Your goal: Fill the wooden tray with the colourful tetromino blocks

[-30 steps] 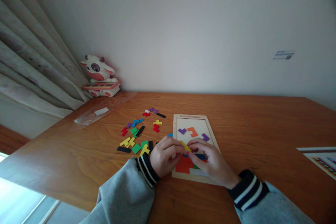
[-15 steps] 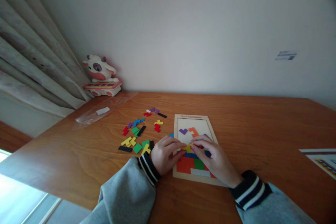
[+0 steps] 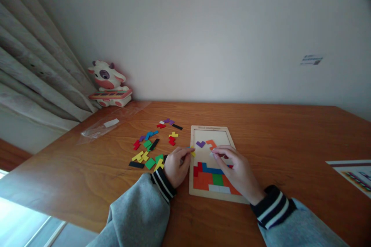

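Observation:
My left hand (image 3: 177, 166) is closed at the left rim of a wooden puzzle board (image 3: 191, 185), pinching a yellow puzzle piece (image 3: 193, 154) in its fingertips. Over the right half of the board is my right hand (image 3: 236, 168); its thumb and forefinger meet, and I cannot make out what is between them. In the board's near part, a blue piece (image 3: 213, 171), a green piece (image 3: 218, 180), a white piece (image 3: 219, 189) and orange-red pieces (image 3: 201, 181) lie fitted together. Farther up rest a loose purple piece (image 3: 200, 144) and an orange piece (image 3: 210, 142), partly covered by my right hand.
Several loose pieces, such as a green square (image 3: 150, 163) and a black bar (image 3: 136, 164), are scattered left of the board. Behind them lie a clear plastic bag (image 3: 98, 129) and a toy cow keyboard (image 3: 111, 94). A printed sheet (image 3: 352, 171) is at the right.
My left hand has drawn the yellow piece from the board's middle to its left rim. The hands have moved apart, uncovering the blue piece. The whole view has shifted slightly.

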Action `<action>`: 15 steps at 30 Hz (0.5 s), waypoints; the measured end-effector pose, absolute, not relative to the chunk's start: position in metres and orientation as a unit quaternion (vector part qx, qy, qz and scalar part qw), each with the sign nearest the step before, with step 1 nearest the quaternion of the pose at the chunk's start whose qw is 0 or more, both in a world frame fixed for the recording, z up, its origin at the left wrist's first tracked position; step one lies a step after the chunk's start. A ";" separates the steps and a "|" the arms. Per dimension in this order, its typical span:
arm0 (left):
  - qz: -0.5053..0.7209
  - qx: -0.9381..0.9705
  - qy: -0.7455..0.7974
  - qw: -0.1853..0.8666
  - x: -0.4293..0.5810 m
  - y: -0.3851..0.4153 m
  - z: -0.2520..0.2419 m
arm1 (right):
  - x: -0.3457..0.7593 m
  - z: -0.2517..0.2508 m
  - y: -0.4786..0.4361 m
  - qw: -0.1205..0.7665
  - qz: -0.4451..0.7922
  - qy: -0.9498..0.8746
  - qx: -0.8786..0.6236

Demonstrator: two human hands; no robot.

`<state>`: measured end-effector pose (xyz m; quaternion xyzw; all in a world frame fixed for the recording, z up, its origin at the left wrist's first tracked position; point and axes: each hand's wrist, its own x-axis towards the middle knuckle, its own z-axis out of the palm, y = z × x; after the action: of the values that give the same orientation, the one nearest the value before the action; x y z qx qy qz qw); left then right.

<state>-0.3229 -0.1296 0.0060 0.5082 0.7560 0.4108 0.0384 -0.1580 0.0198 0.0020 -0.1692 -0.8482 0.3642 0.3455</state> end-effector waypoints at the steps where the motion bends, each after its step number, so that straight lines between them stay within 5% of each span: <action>1: 0.400 0.510 0.760 0.044 -0.323 -0.129 0.005 | -0.158 0.002 0.021 0.350 0.360 -0.847 -0.175; 15: 0.229 0.586 0.777 0.012 -0.317 -0.135 0.013 | -0.159 0.000 0.024 0.364 0.368 -0.838 -0.171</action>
<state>-0.3173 -0.1353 0.0125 0.5859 0.7774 0.2286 0.0120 -0.1590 0.0240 0.0001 -0.1715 -0.8381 0.3681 0.3642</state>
